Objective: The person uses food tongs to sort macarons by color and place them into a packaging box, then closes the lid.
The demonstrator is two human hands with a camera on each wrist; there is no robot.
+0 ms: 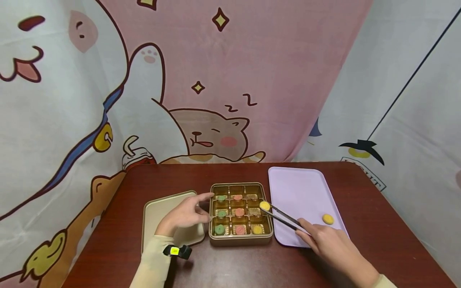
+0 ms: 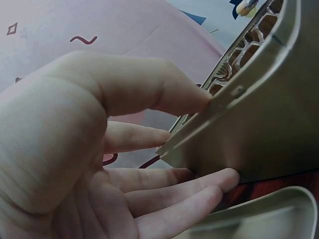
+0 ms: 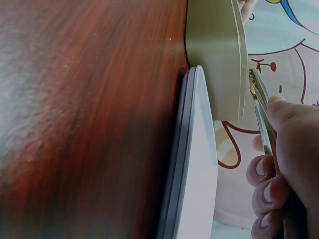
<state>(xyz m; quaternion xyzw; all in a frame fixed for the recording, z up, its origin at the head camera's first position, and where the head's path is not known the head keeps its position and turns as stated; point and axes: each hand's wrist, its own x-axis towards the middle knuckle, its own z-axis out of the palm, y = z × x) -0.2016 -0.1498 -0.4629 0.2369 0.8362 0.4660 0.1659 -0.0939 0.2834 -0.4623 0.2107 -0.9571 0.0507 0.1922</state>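
A gold square tin (image 1: 240, 241) with nine compartments holds green, pink and yellow round sweets. My left hand (image 1: 185, 214) is at its left side; in the left wrist view the thumb (image 2: 174, 89) touches the rim and the fingers (image 2: 199, 189) lie spread along the wall. With my right hand (image 1: 329, 244) I grip a pair of tongs (image 1: 284, 220). Their tips pinch a yellow round sweet (image 1: 264, 205) over the tin's right rim, beside the middle row. Another yellow sweet (image 1: 257, 229) sits in the front right compartment.
Right of the tin lies a lavender tray (image 1: 297, 188) bearing one yellow sweet (image 1: 327, 219). A gold lid (image 1: 155, 216) lies to the left, partly under my left hand in the head view. The brown table (image 1: 245, 264) ends at a cartoon-print cloth (image 1: 281, 80).
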